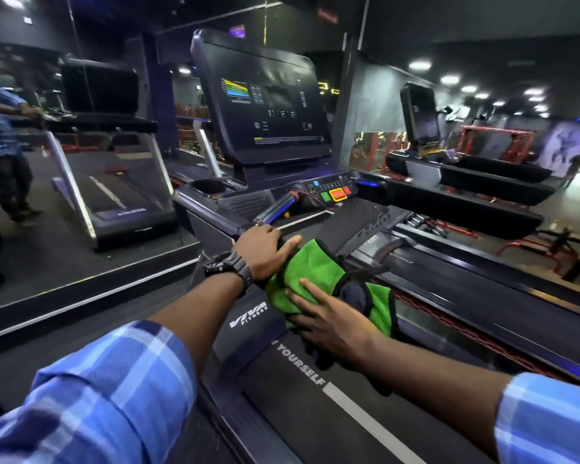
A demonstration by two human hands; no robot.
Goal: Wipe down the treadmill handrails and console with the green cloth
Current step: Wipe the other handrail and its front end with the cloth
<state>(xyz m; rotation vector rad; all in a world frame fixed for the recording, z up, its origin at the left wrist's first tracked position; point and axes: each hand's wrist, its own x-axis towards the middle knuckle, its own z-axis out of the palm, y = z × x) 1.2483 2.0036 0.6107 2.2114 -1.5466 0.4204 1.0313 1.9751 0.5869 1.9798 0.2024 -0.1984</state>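
Right fingers (pixel 302 296) over green cloth (pixel 307 274), left hand (pixel 262 251) gripping handrail (pixel 215 217)

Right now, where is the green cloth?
In the head view the cloth sits low of centre, draped over the left handrail, between the left hand gripping the rail above it and the right hand holding its lower edge.

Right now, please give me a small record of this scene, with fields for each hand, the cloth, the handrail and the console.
left hand: left hand grips the handrail, watch on the wrist
right hand: right hand holds the green cloth against the rail
cloth: bunched, green with a dark edge, between the two hands
handrail: dark bar, left side of the treadmill
console: console upright ahead, untouched by either hand
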